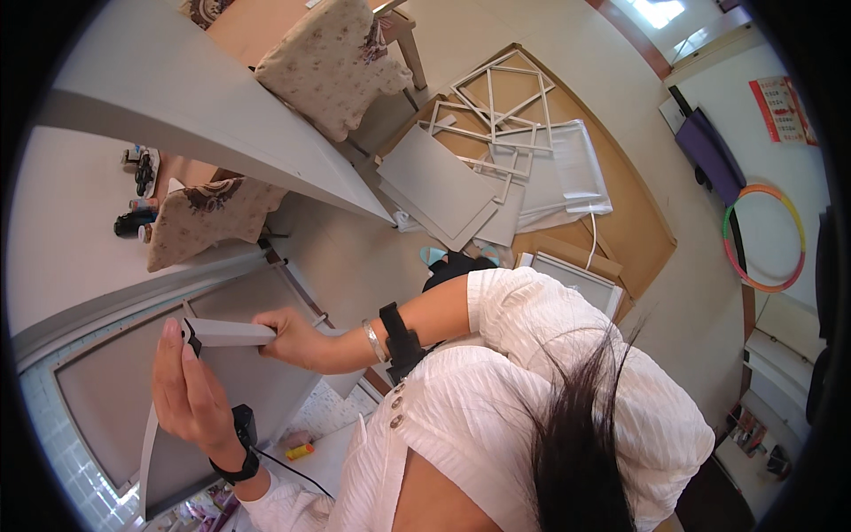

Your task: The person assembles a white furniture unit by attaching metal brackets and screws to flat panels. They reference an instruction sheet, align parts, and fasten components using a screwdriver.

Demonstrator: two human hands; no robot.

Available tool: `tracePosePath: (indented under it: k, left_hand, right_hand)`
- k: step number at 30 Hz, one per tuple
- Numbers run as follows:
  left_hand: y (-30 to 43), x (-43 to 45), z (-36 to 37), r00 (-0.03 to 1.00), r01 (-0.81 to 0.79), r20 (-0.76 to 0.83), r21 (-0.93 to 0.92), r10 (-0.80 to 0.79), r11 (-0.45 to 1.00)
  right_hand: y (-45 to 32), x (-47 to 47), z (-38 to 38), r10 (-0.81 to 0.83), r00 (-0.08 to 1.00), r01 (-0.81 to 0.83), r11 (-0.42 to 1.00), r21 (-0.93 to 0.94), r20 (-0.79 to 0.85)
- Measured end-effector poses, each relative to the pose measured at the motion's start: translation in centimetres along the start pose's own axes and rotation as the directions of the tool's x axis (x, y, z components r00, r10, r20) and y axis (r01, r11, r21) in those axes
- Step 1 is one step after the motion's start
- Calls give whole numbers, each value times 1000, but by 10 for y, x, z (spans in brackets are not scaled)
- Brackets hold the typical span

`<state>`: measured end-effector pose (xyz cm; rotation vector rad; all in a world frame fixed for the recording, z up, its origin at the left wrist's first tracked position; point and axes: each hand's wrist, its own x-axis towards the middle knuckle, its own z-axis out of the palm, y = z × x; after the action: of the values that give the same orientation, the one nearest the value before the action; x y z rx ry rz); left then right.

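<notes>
My right hand (296, 339), with a bracelet and a black strap on its arm, grips one end of a short white bar (233, 333). At the bar's other end is a black fitting (192, 336). The fingers of my left hand (189, 399) are around that end, with the fingertips at the fitting. A black device (244, 425) with a cable is strapped to my left wrist. Behind and below both hands stands a large grey panel (233, 392) with a pale edge; part of it is hidden by my left hand.
Flattened cardboard (625, 219) lies on the floor, bearing several white frames (492, 100), grey boards (432, 179) and plastic wrapping (578, 159). A white wall edge (233, 133) juts in at upper left. Cloth-covered chairs (326, 66) stand beyond it. A yellow item (300, 452) lies below my arms.
</notes>
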<state>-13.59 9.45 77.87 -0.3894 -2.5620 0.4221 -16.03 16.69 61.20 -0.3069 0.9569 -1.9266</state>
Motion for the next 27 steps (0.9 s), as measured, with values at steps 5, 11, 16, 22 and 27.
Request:
tracePosePath:
  k: [5,11,16,22,27]
  left_hand:
    - [-13,-8,-4,998,41,-41,-78,-44,996]
    - [-27,-16,-40,982,134,-143,64,-124,989]
    - [-3,-19,-52,958,66,-274,482,79,874]
    - [-3,-14,-25,947,209,-321,550,-26,809]
    - [-4,0,6,844,366,-479,186,-241,912]
  right_hand:
    - [9,10,18,1,999,-1,1000,5,39]
    - [-5,25,55,20,995,-26,998,62,93]
    - [-27,23,63,-103,987,103,995,8,126]
    - [-35,51,52,-224,953,230,973,-3,204]
    - [-27,84,45,-182,958,182,983,23,220]
